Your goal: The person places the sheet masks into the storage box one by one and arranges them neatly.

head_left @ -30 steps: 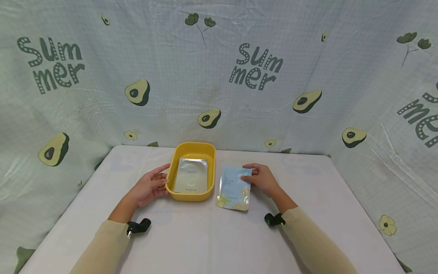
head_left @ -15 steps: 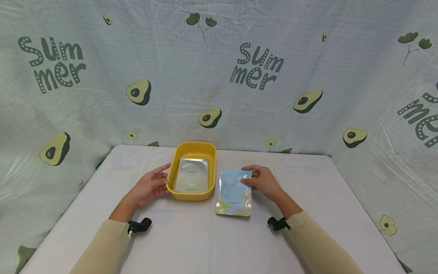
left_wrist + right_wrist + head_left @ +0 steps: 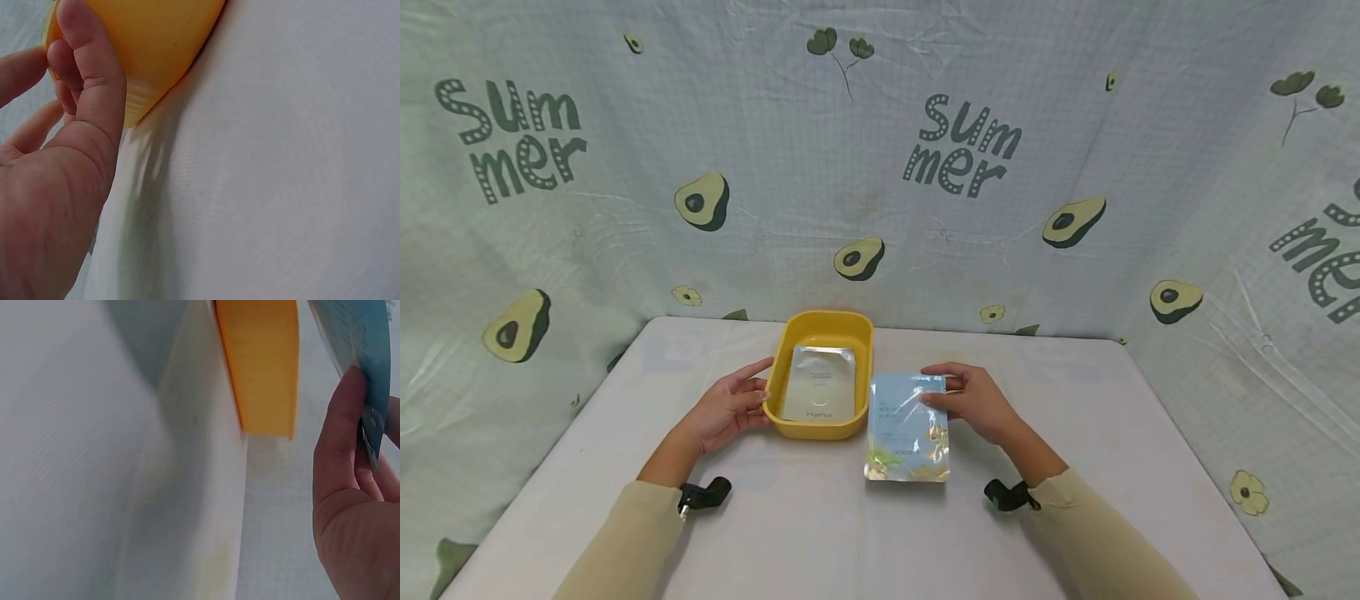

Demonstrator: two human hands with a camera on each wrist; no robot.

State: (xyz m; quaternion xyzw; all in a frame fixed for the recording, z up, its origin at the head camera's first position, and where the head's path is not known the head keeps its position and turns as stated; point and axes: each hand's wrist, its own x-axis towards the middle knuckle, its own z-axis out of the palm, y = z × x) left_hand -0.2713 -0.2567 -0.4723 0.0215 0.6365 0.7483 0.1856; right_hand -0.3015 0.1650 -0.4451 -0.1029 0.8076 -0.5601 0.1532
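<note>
At the table's middle sits a yellow plastic tray (image 3: 862,392) with a silver sheet-mask packet (image 3: 820,387) lying flat inside, its lettering upside down. My left hand (image 3: 727,412) holds the tray's left side, thumb at the rim and fingers along the outer wall; the left wrist view shows the thumb (image 3: 94,69) close against the yellow wall. My right hand (image 3: 981,404) pinches a light blue sheet-mask packet (image 3: 902,442) by its right edge, thumb on the printed face. This packet is raised off the table right beside the tray, and the fingers behind it are partly hidden.
A white cloth covers the table (image 3: 820,533). A pale curtain (image 3: 760,150) printed with avocados and lettering stands behind and at both sides. Each wrist wears a small black camera (image 3: 703,494).
The blue packet in my right hand has turned straighter, come up toward the camera and shifted slightly left, nearer the tray. My left hand and the tray stay put.
</note>
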